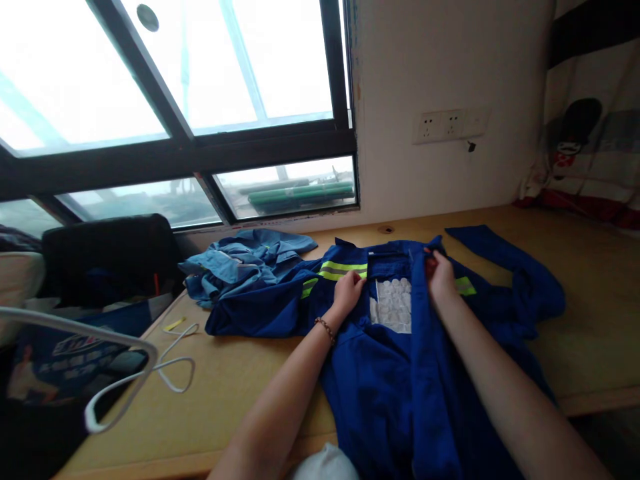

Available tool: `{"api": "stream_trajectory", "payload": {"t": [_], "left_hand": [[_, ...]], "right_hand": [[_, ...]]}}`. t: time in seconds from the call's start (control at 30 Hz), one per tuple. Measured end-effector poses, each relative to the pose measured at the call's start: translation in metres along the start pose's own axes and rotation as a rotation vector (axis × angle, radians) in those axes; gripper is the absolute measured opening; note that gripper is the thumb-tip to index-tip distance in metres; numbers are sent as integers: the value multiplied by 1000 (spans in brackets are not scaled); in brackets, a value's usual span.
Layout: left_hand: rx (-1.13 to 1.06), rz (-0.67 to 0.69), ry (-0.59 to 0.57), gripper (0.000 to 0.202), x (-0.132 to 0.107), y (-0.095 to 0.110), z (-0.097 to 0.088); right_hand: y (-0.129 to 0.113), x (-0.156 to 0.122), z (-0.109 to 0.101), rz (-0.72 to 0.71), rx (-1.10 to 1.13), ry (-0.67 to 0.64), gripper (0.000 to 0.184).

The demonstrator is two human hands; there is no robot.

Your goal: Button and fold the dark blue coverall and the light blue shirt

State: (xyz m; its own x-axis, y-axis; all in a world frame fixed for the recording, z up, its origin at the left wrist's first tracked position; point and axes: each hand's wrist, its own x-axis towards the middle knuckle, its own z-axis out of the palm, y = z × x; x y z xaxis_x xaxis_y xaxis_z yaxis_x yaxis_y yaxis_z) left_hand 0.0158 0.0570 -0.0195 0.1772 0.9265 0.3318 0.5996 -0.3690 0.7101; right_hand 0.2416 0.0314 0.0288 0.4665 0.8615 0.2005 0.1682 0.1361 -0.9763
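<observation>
A dark blue work jacket [375, 373] with yellow-green and silver reflective bands lies spread on the table, its front partly open. My left hand [349, 292] is closed on the edge of the left front panel, beside a reflective band. On the other side of the opening, my right hand [441, 277] grips the upper edge of the right front panel, which is raised a little. Between my hands shows a whitish, bumpy patch [393, 305] inside the jacket; what it is made of I cannot tell. One sleeve [537, 287] lies bent to the right.
A crumpled lighter blue garment [240, 263] lies at the left against the jacket's other sleeve. White cable [175, 367] loops over the left of the yellowish table [240, 393]. A black chair or bag [110, 257] stands left. Behind are a window, wall sockets [440, 125] and a curtain [595, 120].
</observation>
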Motion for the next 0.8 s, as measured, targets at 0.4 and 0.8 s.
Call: {"api": "stream_trajectory", "payload": {"t": [0.4,0.8], "left_hand": [[-786,-290,-180,27,-2,14,-17],[-905,-294,-184,32,-3,9,-13]], "right_hand": [[24,-46,73,349,399,-484,22],[26,-46,71,-15,168,-480,23]]}}
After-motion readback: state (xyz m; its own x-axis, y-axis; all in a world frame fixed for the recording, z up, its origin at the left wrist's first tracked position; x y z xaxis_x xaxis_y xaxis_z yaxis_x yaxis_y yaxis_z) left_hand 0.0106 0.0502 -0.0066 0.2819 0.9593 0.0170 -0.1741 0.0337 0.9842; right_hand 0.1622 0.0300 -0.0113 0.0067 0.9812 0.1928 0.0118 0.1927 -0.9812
